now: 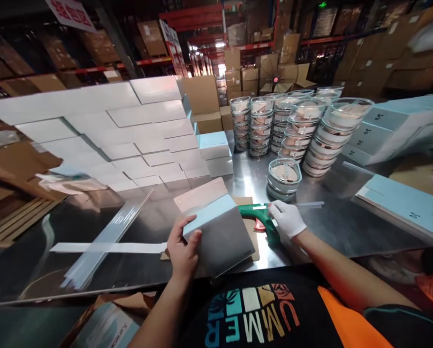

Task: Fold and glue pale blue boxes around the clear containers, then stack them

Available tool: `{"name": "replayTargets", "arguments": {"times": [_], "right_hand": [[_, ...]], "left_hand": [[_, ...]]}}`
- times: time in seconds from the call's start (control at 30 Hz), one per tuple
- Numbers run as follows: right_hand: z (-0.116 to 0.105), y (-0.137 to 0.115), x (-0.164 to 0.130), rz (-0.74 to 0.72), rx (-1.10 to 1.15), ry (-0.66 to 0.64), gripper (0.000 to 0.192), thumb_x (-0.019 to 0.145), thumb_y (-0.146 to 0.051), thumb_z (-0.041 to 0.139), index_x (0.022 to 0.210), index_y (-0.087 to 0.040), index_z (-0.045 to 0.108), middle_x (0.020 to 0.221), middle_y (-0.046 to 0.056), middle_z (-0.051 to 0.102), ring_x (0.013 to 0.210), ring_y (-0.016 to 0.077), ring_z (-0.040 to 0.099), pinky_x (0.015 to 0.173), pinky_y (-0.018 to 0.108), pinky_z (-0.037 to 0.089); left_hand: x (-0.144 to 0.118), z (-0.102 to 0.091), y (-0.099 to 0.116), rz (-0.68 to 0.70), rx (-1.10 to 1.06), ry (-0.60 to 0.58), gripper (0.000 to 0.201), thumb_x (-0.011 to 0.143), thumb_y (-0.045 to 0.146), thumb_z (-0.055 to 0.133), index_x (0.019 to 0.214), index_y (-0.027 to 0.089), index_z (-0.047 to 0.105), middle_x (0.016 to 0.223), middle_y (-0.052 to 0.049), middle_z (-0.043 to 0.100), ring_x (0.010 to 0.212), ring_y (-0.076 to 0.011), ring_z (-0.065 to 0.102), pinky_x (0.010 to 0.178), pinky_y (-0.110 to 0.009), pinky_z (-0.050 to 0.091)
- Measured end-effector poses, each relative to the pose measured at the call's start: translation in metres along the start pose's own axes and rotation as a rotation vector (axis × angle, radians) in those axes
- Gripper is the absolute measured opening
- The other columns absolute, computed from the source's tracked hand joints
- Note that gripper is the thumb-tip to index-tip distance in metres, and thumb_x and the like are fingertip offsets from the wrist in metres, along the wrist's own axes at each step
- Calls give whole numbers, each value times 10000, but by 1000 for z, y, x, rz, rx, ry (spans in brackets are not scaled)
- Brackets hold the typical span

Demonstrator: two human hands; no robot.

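Flat blue-grey box [219, 232] lies on the steel surface [328, 222], gripped at its edge by the bare left hand [183, 251]; gloved right hand [287, 218] clasps a green glue gun [261, 217]; stacked clear tubs [292, 130] and white boxes [129, 130] stand behind; shirt [252, 314] lettering reads "UMMER".

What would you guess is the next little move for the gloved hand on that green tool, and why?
Probably the right hand draws the green glue gun toward the flat box. The gloved hand already grips the gun, a clear stick poking from its back. The left hand pins the partly folded box on the steel table, its flap facing the gun.
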State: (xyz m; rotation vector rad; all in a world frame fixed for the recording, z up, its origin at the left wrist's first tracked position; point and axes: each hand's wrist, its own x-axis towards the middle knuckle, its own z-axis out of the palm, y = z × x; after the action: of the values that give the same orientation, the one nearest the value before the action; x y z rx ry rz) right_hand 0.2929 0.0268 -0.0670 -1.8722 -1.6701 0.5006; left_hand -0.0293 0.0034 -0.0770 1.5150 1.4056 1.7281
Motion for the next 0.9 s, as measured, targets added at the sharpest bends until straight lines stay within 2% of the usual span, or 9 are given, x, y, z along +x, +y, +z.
{"name": "replayTargets", "arguments": {"times": [0.07, 0.13, 0.2, 0.27, 0.33, 0.43, 0.57, 0.73, 0.9], "right_hand": [[2, -22, 1, -100, 182, -25, 494, 1042, -545, 444, 1335, -211, 659, 1267, 135, 781, 1169, 246, 745, 1002, 362, 574], [8, -50, 4, -218, 430, -105, 656, 995, -592, 519, 1525, -205, 517, 1470, 155, 683, 1314, 255, 682, 1073, 396, 560], [14, -74, 7, -305, 631, -205, 723, 939, -604, 599, 1526, -188, 520, 1498, 167, 658, 1357, 287, 647, 1123, 446, 539], [17, -87, 10, -354, 670, -265, 647, 931, -589, 615, 1435, -184, 603, 1417, 152, 705, 1319, 305, 661, 1131, 474, 538], [16, -85, 14, -439, 613, -260, 577, 951, -586, 620, 1359, -181, 654, 1349, 144, 733, 1275, 318, 683, 1119, 493, 550], [11, -64, 20, -699, 515, -209, 619, 885, -588, 788, 1335, -182, 663, 1357, 166, 722, 1277, 340, 694, 1111, 503, 562], [8, -45, 24, -967, 543, -222, 490, 918, -319, 840, 1368, -279, 650, 1519, 136, 645, 1426, 273, 620, 1148, 426, 545], [11, -56, 12, -1061, 508, -292, 568, 987, -51, 651, 1473, -345, 632, 1661, 70, 527, 1529, 209, 517, 1243, 394, 457], [6, -66, 7, -1075, 467, -285, 610, 986, -30, 611, 1487, -378, 633, 1625, 67, 563, 1506, 252, 545, 1217, 466, 490]], "left_hand": [[1, 7, 3, 11, -33, -25, 649, 777, 756, 782, 1074, 179, 779, 1010, -83, 795, 926, -278, 734, 827, -358, 575], [2, 14, 6, 37, -77, -63, 674, 745, 793, 793, 1045, 189, 785, 1005, -87, 800, 936, -284, 742, 831, -367, 585], [4, 19, 7, 54, -111, -124, 699, 724, 828, 792, 1024, 196, 791, 988, -91, 801, 927, -284, 748, 827, -372, 593], [6, 20, 6, 63, -126, -186, 705, 730, 841, 784, 1024, 200, 795, 984, -98, 798, 960, -293, 753, 863, -388, 598], [6, 19, 3, 91, -129, -210, 670, 748, 815, 797, 1024, 205, 795, 1036, -115, 793, 1076, -319, 745, 964, -425, 589], [6, 22, -4, 162, -197, -155, 619, 737, 732, 876, 1036, 205, 751, 1213, -150, 755, 1244, -337, 704, 1093, -470, 551], [17, 27, -9, 325, -397, -66, 640, 738, 634, 931, 1152, 220, 671, 1155, -102, 743, 1163, -271, 756, 1038, -436, 603], [38, 13, -7, 584, -294, -386, 298, 926, 494, 820, 1041, 219, 816, 1128, -105, 778, 1305, -284, 692, 1134, -474, 557], [42, 8, -5, 573, -300, -410, 278, 945, 483, 800, 1061, 235, 845, 1107, -102, 841, 1293, -299, 711, 1117, -515, 562]]}}
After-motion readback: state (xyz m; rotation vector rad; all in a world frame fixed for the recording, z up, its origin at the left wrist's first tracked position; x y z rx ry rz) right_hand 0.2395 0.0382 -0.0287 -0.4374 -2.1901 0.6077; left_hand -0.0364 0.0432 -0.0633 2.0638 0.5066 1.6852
